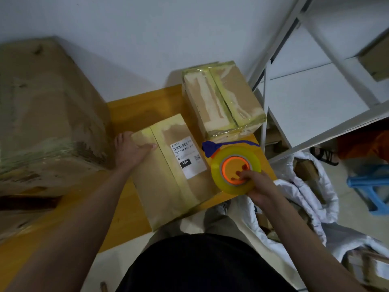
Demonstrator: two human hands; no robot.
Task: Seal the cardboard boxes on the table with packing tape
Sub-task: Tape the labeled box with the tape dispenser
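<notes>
From the head camera, the left hand (134,149) lies flat, fingers straight, on the labelled cardboard box (170,171) on the yellow table (134,110). The right hand (260,186) has its grip curled round the yellow tape roll (235,170) (blue-handled dispenser) beside that box. A taped box (223,100) sits behind.

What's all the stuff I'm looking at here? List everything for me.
Labelled box: one, brown, taped, table centre.
Far box: one, brown, yellowish tape, behind it.
Big box: one, brown, table left.
Tape roll: one, yellow with orange core, blue dispenser, right of labelled box.
Table: one, orange-yellow.
Shelf: one, white, right.
Stool: one, blue, floor right.
White sheet: one, floor right.
Left hand: rests on labelled box.
Right hand: grips tape roll.
</notes>
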